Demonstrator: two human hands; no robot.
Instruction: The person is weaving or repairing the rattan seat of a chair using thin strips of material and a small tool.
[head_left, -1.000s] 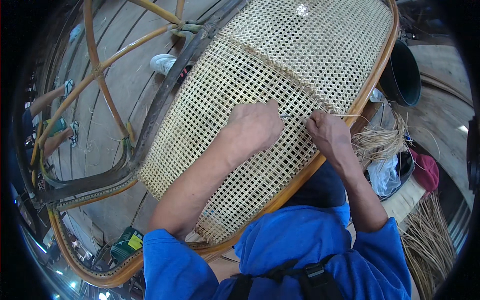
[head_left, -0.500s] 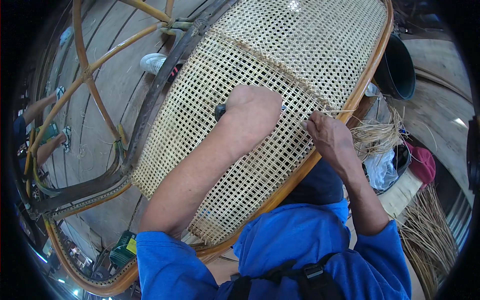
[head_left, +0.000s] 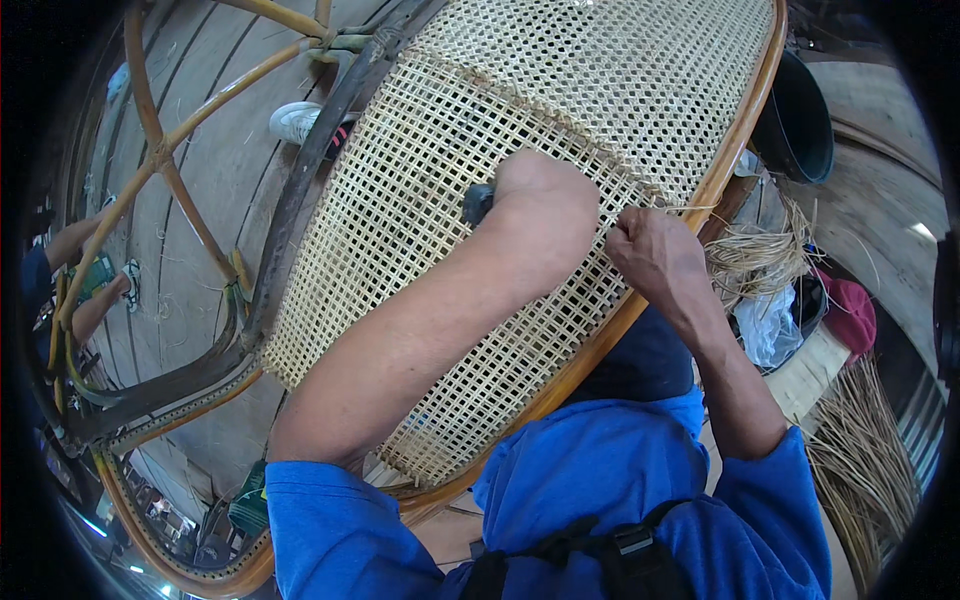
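Observation:
A panel of open-weave pale cane (head_left: 380,210) spans a curved wooden frame (head_left: 590,352) across my lap. My left hand (head_left: 548,195) is closed around a tool, whose dark rounded handle end (head_left: 478,204) sticks out on the left; its other end is hidden behind the hand. Just to the right, my right hand (head_left: 658,250) pinches at a thin cane strand (head_left: 688,208) beside the frame's right rail. The fingertips are partly hidden. Both hands are close to a thicker braided seam (head_left: 590,148) crossing the panel.
Loose cane strands (head_left: 755,258) hang beyond the right rail, above a clear plastic bag (head_left: 768,328) and a dark red cloth item (head_left: 850,315). A black bucket (head_left: 800,120) stands at upper right. Bundled cane (head_left: 860,460) lies lower right. Another rattan frame (head_left: 160,155) and a person's legs (head_left: 100,290) are left.
My left hand has moved right with the tool, closer to my right hand. The right hand stays by the rail, its fingers drawn in more. The view has shifted slightly.

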